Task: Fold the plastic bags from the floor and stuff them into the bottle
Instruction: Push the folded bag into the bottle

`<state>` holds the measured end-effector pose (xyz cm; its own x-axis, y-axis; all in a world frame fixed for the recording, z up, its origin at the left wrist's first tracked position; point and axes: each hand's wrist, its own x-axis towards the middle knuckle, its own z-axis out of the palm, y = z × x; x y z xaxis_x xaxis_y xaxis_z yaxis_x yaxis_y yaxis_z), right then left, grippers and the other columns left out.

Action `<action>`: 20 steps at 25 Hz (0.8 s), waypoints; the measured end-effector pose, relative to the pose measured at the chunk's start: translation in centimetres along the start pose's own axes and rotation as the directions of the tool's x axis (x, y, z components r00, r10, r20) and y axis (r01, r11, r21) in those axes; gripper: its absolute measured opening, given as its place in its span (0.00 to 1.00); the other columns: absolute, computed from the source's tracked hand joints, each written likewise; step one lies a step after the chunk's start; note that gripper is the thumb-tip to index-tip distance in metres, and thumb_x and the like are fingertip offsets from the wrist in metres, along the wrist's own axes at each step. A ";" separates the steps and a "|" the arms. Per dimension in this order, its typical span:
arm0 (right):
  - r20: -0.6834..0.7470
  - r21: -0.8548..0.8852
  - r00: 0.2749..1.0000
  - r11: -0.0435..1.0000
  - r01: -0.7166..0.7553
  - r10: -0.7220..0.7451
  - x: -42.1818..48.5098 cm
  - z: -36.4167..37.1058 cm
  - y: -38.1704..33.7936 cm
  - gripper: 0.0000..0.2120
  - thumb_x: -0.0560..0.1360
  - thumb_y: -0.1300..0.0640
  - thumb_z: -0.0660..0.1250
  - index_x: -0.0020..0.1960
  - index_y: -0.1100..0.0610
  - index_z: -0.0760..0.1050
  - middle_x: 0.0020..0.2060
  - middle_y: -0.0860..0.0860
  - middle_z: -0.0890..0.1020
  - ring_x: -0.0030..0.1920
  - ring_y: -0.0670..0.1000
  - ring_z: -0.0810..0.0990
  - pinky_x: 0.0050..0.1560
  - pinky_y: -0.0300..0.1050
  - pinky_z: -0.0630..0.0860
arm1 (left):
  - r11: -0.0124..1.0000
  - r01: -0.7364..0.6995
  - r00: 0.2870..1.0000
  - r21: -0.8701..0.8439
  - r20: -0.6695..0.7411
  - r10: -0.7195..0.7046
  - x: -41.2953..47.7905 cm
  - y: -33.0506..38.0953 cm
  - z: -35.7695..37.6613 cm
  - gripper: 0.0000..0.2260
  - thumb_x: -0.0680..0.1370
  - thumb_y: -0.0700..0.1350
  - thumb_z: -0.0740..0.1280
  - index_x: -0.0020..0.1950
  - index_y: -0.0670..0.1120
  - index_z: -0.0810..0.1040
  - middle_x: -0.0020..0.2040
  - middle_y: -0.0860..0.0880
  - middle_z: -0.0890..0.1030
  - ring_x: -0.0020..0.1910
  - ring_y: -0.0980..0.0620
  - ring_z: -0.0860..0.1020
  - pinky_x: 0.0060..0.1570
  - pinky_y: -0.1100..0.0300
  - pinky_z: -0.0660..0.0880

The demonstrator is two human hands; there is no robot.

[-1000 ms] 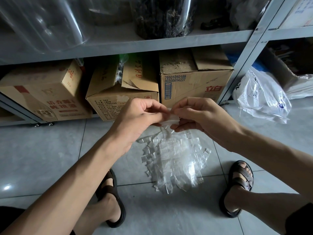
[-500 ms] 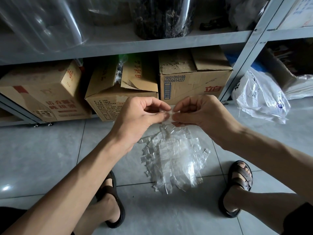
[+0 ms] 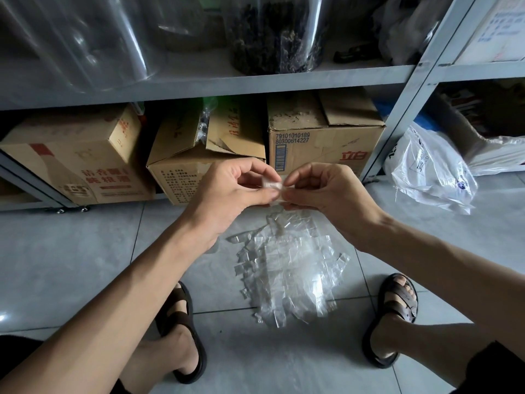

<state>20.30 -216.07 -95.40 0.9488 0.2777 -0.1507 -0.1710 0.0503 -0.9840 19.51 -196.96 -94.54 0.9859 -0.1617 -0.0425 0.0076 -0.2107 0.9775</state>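
The left hand (image 3: 227, 191) and right hand (image 3: 326, 191) pinch one small clear bag (image 3: 271, 185) before a carton (image 3: 326, 146) printed 79101010189.

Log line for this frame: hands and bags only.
step: folding | left hand: pinches bag | right hand: pinches same bag | pile: on floor, below hands

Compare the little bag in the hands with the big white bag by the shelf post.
The little bag is clear and tiny; the white bag is milky, printed and far larger. The little bag is pinched between the left hand and right hand, folded small; the white bag lies loose and crumpled on the floor. Both are thin plastic.
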 end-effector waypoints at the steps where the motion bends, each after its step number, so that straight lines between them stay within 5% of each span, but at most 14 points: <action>1: 0.014 -0.012 1.000 1.000 0.002 -0.002 0.2 0.2 0.0 0.05 0.70 0.72 0.72 0.45 0.67 0.79 0.38 0.59 0.83 0.38 0.52 0.84 0.45 0.42 0.83 | 0.999 -0.024 1.000 0.025 -0.011 0.024 -0.1 -0.1 -0.2 0.11 0.70 0.33 0.76 0.47 0.47 0.84 0.43 0.45 0.86 0.46 0.45 0.85 0.56 0.45 0.80; 8: 0.147 -0.268 0.986 0.957 0.111 -0.073 4.2 3.6 1.0 0.08 0.69 0.71 0.75 0.39 0.60 0.80 0.35 0.53 0.83 0.37 0.46 0.81 0.43 0.38 0.80 | 0.979 -0.012 0.995 0.202 -0.094 0.032 0.0 -2.3 -4.4 0.18 0.68 0.38 0.79 0.51 0.53 0.77 0.44 0.50 0.87 0.43 0.48 0.86 0.49 0.49 0.80; 11: 0.237 -0.444 0.966 0.874 0.200 -0.100 7.4 6.1 1.8 0.08 0.69 0.66 0.77 0.39 0.55 0.81 0.36 0.50 0.83 0.38 0.44 0.80 0.44 0.40 0.78 | 0.955 0.046 0.998 0.293 -0.055 -0.031 1.6 -3.9 -8.4 0.23 0.68 0.36 0.80 0.55 0.53 0.75 0.44 0.46 0.87 0.44 0.44 0.85 0.52 0.43 0.79; 14: 0.325 -0.641 0.942 0.713 0.283 -0.081 11.0 8.8 3.1 0.06 0.69 0.61 0.78 0.40 0.52 0.83 0.33 0.40 0.80 0.35 0.37 0.75 0.38 0.28 0.69 | 0.930 0.079 0.997 0.358 -0.025 -0.074 3.4 -6.7 -11.4 0.24 0.66 0.36 0.81 0.55 0.52 0.76 0.43 0.46 0.86 0.43 0.49 0.83 0.53 0.42 0.78; 18: 0.342 -0.692 0.940 0.670 0.269 -0.025 16.8 11.3 7.5 0.05 0.69 0.56 0.78 0.42 0.51 0.83 0.38 0.36 0.79 0.37 0.34 0.75 0.36 0.25 0.68 | 0.944 0.150 0.989 0.294 -0.047 -0.142 6.3 -13.5 -13.9 0.23 0.65 0.44 0.82 0.55 0.56 0.77 0.43 0.57 0.85 0.47 0.58 0.83 0.55 0.50 0.80; 20: 0.330 -0.699 0.944 0.672 0.246 -0.003 19.8 11.9 10.8 0.07 0.69 0.59 0.78 0.41 0.48 0.82 0.38 0.35 0.80 0.38 0.32 0.76 0.38 0.23 0.69 | 0.963 0.179 0.984 0.204 -0.038 -0.175 7.6 -17.8 -14.8 0.22 0.69 0.39 0.79 0.57 0.54 0.77 0.43 0.56 0.85 0.46 0.58 0.83 0.53 0.56 0.79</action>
<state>34.09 -198.60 -107.85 0.8084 0.5786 -0.1080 0.3044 -0.5680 -0.7646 29.37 -180.15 -109.23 0.9750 -0.0854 -0.2051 0.1500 -0.4280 0.8912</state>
